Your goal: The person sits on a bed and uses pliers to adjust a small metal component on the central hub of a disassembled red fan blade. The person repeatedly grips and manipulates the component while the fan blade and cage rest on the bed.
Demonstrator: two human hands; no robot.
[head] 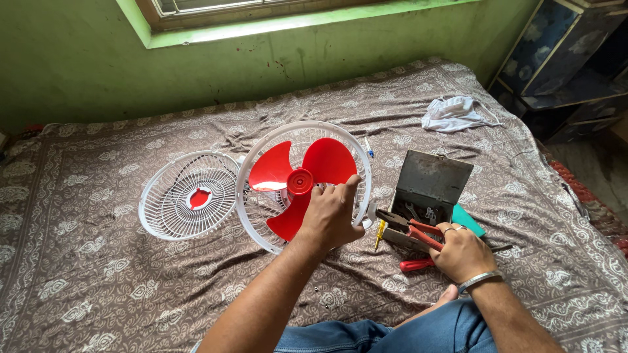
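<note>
Right now I'm mid-disassembly, by my read: my left hand (331, 216) is curled loosely over the red plastic blade (302, 178) inside the white wire rear guard (252, 196) on the bed (98, 274), steadying it. My right hand (462, 252) closes on red-handled pliers (411, 227) at the grey metal toolbox (428, 189) — next comes a firm grip on the smooth hub cap (299, 182).

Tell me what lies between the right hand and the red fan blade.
Between the right hand and the red fan blade sit the pliers' jaws, a yellow-handled tool, the white rear guard's rim and the left hand, which rests on the blade.
</note>
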